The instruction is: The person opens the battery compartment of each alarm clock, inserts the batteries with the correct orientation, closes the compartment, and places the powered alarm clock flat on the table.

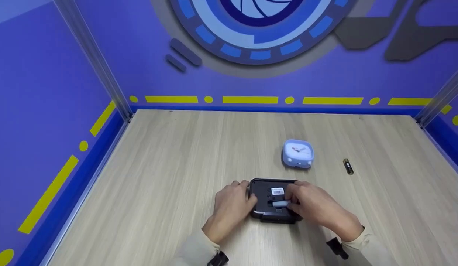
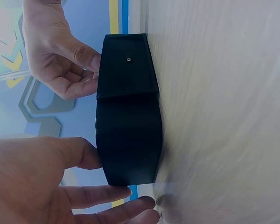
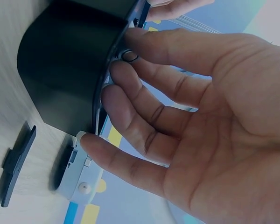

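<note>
A black box-shaped device (image 1: 264, 192) lies on the table with a white label and a recessed compartment facing up. My left hand (image 1: 232, 201) grips its left side, and in the left wrist view the thumb (image 2: 79, 153) presses the upper edge while fingers reach round the side. Over the right part of the device, my right hand (image 1: 313, 203) pinches a pale cylindrical battery (image 1: 280, 203) at the compartment. The right wrist view shows the battery's round end (image 3: 129, 56) among the fingertips; the rest of it is hidden there.
A light blue alarm clock (image 1: 298, 153) stands behind the device. To its right lies a black battery (image 1: 348, 166) with a gold end. A small black cover (image 3: 17, 165) rests on the table, seen in the right wrist view. Printed panels (image 1: 251, 87) enclose the table's back and sides.
</note>
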